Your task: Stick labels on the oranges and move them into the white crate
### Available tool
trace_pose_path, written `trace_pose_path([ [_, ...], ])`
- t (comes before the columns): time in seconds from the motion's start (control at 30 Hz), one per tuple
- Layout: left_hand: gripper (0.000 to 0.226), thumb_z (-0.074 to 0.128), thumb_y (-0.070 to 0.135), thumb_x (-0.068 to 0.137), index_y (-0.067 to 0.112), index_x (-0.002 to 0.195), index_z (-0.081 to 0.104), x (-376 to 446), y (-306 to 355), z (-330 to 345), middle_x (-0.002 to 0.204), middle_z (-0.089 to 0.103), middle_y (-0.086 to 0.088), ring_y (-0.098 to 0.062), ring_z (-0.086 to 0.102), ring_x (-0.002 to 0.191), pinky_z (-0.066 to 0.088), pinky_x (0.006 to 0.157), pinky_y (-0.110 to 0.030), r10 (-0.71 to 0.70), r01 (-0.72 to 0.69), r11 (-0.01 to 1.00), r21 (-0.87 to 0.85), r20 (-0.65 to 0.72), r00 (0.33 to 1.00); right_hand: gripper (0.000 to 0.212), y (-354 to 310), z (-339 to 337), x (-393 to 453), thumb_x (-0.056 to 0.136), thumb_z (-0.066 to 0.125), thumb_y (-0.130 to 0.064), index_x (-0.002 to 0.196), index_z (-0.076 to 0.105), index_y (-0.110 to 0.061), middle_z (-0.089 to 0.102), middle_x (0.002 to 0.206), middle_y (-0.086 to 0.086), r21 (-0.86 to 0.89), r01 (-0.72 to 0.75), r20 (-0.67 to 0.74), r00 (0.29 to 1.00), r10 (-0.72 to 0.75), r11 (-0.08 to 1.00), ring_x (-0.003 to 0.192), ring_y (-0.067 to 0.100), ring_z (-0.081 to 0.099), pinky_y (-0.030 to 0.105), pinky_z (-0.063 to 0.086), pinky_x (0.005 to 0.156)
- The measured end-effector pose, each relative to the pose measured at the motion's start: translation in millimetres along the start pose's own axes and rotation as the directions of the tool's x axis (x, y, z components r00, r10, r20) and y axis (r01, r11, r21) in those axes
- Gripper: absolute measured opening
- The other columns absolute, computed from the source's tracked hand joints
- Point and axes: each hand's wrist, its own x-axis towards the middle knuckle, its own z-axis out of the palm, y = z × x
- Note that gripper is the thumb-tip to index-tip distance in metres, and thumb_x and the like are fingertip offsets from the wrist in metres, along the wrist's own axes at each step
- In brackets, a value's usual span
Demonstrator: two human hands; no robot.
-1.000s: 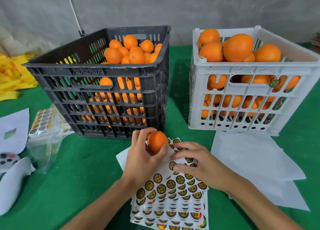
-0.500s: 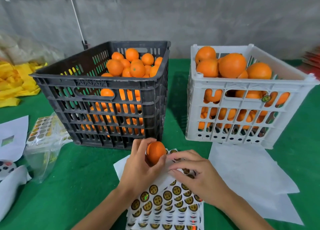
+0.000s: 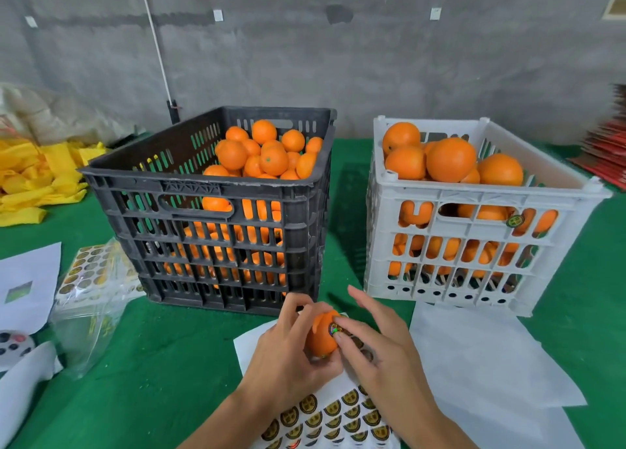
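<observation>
While left hand point(image 3: 284, 357) grips orange point(image 3: 320, 338) above label sheet point(image 3: 338, 418), fruit near black crate point(image 3: 210, 211): right hand point(image 3: 379, 343), fingers extended, presses label point(image 3: 335, 329) on. Rub edges flat, hold fruit steady, then carry right into white crate point(image 3: 474, 242).

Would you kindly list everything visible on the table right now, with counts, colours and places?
black crate: one, black, left of centre, holding many oranges
white crate: one, white, right, heaped with oranges
held orange: one, orange, front centre, round label on it
label sheets: a stack, white with gold-black labels, under the hands
white paper: several sheets, front right
plastic bag: one, clear, left, labels inside
yellow cloths: a pile, far left
left hand: grips the orange
right hand: fingertip presses the label
</observation>
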Motion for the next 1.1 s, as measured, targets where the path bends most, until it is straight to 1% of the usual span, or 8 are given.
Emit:
trace_pose_path([
  [0.17,0.051,0.076,0.056,0.080,0.050,0.124,0.050,2.5,-3.9,1.4,0.124,0.041,0.023,-0.001,0.064,0.078,0.055,0.060,-0.015,-0.005,0.005,1.000,-0.011,-0.019,1.000,0.052,-2.7,3.4,5.0,0.092,0.073,-0.042,0.141,0.060,-0.031,0.038,0.160,-0.016,-0.144,0.041,-0.096,0.994,-0.055,0.989,0.143,-0.001,0.032,0.034,0.031,0.115],
  [0.27,0.053,0.078,0.054,0.077,0.050,0.122,0.051,5.6,3.5,-0.8,0.123,0.040,0.023,-0.003,0.064,0.075,0.057,0.060,-0.019,0.009,-0.010,1.000,-0.021,-0.045,0.999,0.021,-4.1,2.6,8.5,0.100,0.059,-0.037,0.106,0.076,-0.028,0.059,0.143,-0.005,-0.260,0.253,-0.168,0.938,-0.302,0.932,0.127,0.015,0.058,0.048,0.038,0.113],
  [0.37,0.054,0.077,0.048,0.076,0.049,0.122,0.049,14.1,16.0,-9.4,0.121,0.039,0.022,-0.005,0.064,0.070,0.057,0.058,-0.020,0.078,-0.080,0.997,-0.023,-0.053,0.996,0.050,-6.2,-1.2,13.8,0.108,0.034,-0.044,0.093,0.079,-0.028,0.070,0.128,-0.008,-0.371,0.349,-0.188,0.879,-0.438,0.860,0.114,0.014,0.069,0.049,0.036,0.108],
  [0.5,0.056,0.075,0.052,0.076,0.052,0.125,0.048,48.1,40.1,-30.4,0.124,0.038,0.023,-0.001,0.065,0.078,0.050,0.063,-0.004,0.155,-0.152,0.988,0.039,-0.082,0.984,0.045,-12.0,-24.7,40.8,0.105,0.039,-0.041,0.093,0.080,-0.028,0.072,0.124,-0.006,-0.509,0.357,-0.250,0.810,-0.531,0.784,0.110,0.014,0.071,0.055,0.036,0.110],
  [0.6,0.053,0.070,0.051,0.084,0.050,0.130,0.044,98.4,76.8,-50.8,0.131,0.034,0.021,-0.003,0.063,0.086,0.051,0.068,-0.008,0.240,-0.233,0.970,0.069,-0.137,0.961,0.028,-24.1,-61.1,75.5,0.100,0.052,-0.035,0.108,0.075,-0.022,0.065,0.134,-0.003,-0.488,0.334,-0.359,0.765,-0.534,0.806,0.120,0.015,0.063,0.063,0.032,0.115],
  [0.77,0.050,0.068,0.026,0.090,0.026,0.137,0.050,197.0,152.9,-73.7,0.135,0.041,0.003,-0.028,0.064,0.105,0.058,0.082,-0.044,0.332,-0.319,0.943,0.093,-0.204,0.921,0.025,-37.9,-142.4,143.2,0.097,0.058,-0.027,0.114,0.073,-0.016,0.067,0.131,0.001,-0.530,0.196,-0.433,0.774,-0.462,0.825,0.124,0.020,0.060,0.065,0.023,0.118],
  [0.93,0.061,0.066,0.019,0.094,0.023,0.149,0.040,253.6,171.8,-75.0,0.145,0.037,0.000,-0.036,0.061,0.113,0.054,0.091,-0.045,0.270,-0.275,0.953,0.129,0.055,0.961,0.041,-37.6,-172.0,176.3,0.100,0.042,-0.035,0.120,0.072,-0.016,0.065,0.134,0.004,-0.586,-0.045,-0.403,0.882,-0.243,0.809,0.131,0.023,0.055,0.062,0.015,0.122],
  [1.1,0.040,0.063,0.013,0.093,0.010,0.132,0.056,263.5,126.7,-113.4,0.134,0.047,-0.011,-0.032,0.058,0.114,0.049,0.098,-0.041,0.181,-0.209,0.962,0.176,0.162,0.970,0.027,-79.2,-133.6,189.6,0.097,0.054,-0.023,0.111,0.073,-0.011,0.068,0.126,0.006,-0.386,0.065,-0.346,0.914,-0.210,0.920,0.123,0.025,0.057,0.043,0.039,0.110],
])
